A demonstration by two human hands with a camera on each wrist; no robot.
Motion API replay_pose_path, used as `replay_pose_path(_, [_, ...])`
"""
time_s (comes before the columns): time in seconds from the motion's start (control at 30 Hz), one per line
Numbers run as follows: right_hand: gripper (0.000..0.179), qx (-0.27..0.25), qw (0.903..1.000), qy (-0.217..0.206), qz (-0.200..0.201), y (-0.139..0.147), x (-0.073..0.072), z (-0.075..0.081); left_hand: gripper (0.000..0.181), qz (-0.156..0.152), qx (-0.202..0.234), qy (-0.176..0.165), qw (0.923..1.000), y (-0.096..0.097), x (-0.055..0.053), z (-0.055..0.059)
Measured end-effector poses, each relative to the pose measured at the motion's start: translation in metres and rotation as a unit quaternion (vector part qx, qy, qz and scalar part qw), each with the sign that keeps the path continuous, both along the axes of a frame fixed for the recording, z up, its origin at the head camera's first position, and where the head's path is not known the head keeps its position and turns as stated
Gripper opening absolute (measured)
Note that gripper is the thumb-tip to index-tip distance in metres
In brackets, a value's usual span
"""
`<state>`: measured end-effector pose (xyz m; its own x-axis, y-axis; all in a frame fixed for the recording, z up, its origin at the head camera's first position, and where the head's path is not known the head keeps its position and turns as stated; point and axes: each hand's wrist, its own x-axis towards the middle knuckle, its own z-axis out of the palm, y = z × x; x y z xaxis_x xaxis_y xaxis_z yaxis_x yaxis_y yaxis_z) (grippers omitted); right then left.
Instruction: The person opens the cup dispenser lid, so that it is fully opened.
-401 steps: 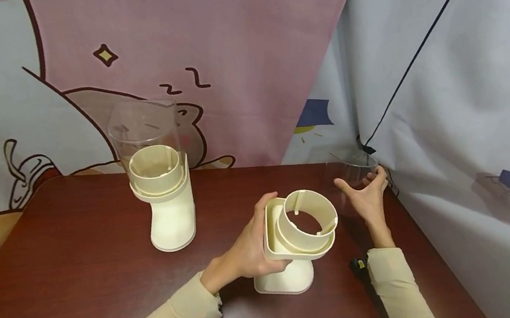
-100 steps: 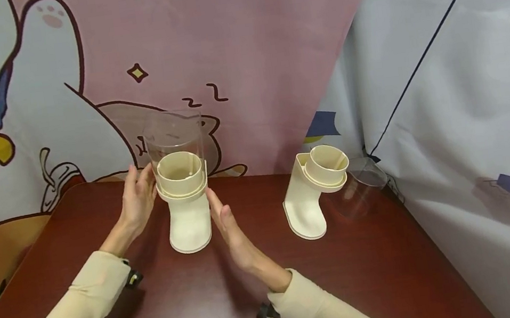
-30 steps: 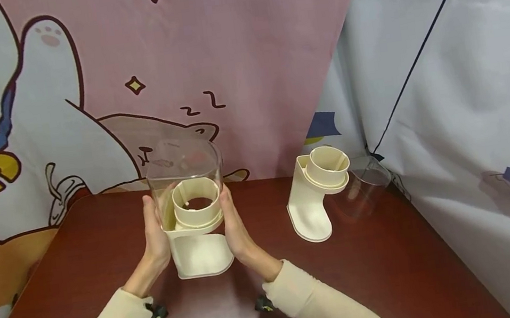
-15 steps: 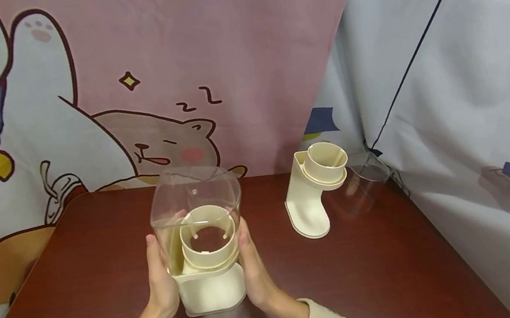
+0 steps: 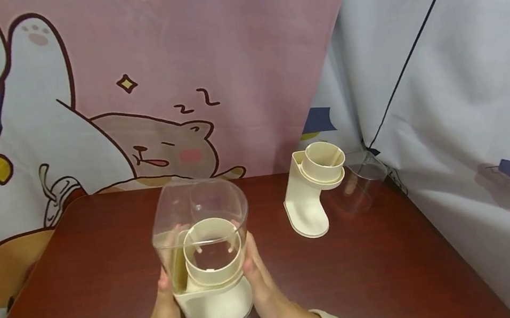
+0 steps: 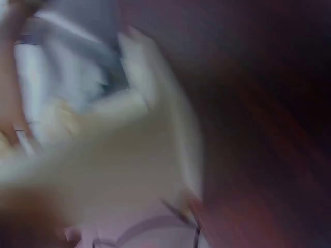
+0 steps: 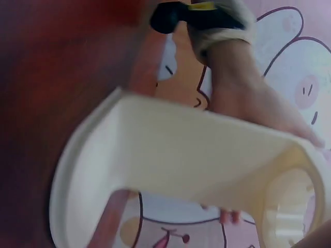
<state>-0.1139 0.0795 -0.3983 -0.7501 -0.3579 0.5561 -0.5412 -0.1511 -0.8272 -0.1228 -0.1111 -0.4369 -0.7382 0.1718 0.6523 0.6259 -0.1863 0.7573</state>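
Note:
Both hands grip a cream plastic stand with a round collar, near the front of the table in the head view. A clear, open-topped plastic container sits on it around the collar. My left hand holds the left side, and my right hand the right, with fingertips showing through the clear wall behind. In the right wrist view, the stand's base and hollow side show, with the left hand beyond. The left wrist view is blurred; the cream body fills much of it.
A matching cream stand without a container on its collar stands upright at the back right. Beside it, another clear container is on the table near the right wall cloth. A printed curtain hangs behind the dark red table.
Earlier the left hand held the other stand, now at back right. Both hands have since taken the left-hand stand with its container, turned it and brought it to the front.

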Motion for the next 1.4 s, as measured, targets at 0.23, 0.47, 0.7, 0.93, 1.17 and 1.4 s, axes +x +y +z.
replay_pose_path(0.23, [0.101,-0.04,0.9947,0.09,0.028,0.005,-0.032,0.028,0.123,-0.026,-0.114,0.12,0.9859,-0.021,-0.025,-0.009])
replay_pose_path(0.47, [0.123,-0.071,0.9791,0.182,0.057,-0.01,-0.045,0.048,0.128,-0.006,-0.165,0.138,0.9765,-0.019,-0.024,-0.015])
replay_pose_path(0.7, [0.121,-0.083,0.9729,0.205,0.068,-0.013,-0.044,0.039,0.12,-0.021,-0.145,0.154,0.9772,-0.015,-0.015,-0.024])
replay_pose_path(0.93, [0.116,-0.1,0.969,0.216,0.066,-0.018,-0.056,0.044,0.115,0.05,-0.162,0.201,0.9649,-0.015,-0.032,-0.02])
replay_pose_path(1.17, [0.117,-0.104,0.9663,0.228,0.059,-0.017,-0.06,0.045,0.115,0.066,-0.166,0.208,0.9616,-0.015,-0.037,-0.02])
replay_pose_path(1.4, [0.117,-0.105,0.964,0.239,0.049,-0.018,-0.059,0.043,0.115,0.052,-0.155,0.208,0.9644,-0.014,-0.037,-0.021])
